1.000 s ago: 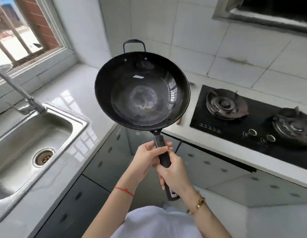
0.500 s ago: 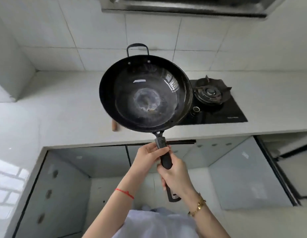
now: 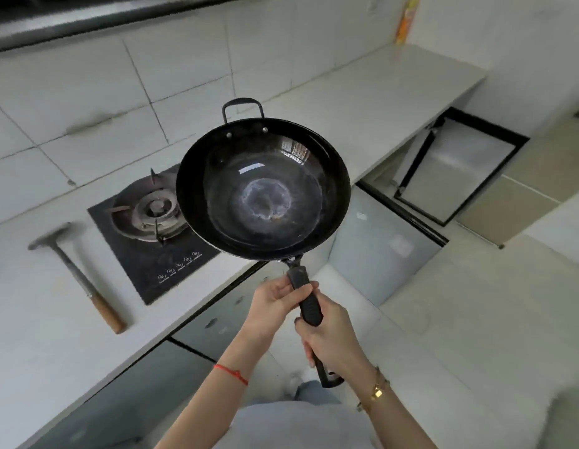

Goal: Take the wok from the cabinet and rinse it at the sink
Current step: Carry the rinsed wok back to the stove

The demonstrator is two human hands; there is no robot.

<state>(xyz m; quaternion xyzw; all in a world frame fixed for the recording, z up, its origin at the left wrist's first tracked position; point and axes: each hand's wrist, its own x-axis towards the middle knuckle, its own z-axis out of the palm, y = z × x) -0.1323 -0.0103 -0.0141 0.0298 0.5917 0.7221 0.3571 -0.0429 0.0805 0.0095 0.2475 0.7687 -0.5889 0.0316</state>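
A black wok (image 3: pixel 264 192) with a loop handle at its far rim is held up in the air, its inside facing me, over the counter edge and the right part of the stove. Both hands grip its long black handle. My left hand (image 3: pixel 270 304) holds the handle just below the bowl. My right hand (image 3: pixel 330 332) is wrapped around the handle lower down. The handle's end sticks out below my right hand. An open cabinet door (image 3: pixel 456 170) shows at the right. The sink is out of view.
A black gas stove (image 3: pixel 152 241) with one visible burner sits in the white counter (image 3: pixel 39 319). A metal spatula with a wooden handle (image 3: pixel 77 277) lies left of it. Grey cabinet fronts (image 3: pixel 385 244) run below the counter. A yellow bottle (image 3: pixel 406 21) stands far right.
The view has swung to the right: the sink and window left the frame, and the stove, spatula and open cabinet door came in. Both hands keep the same grip on the wok.
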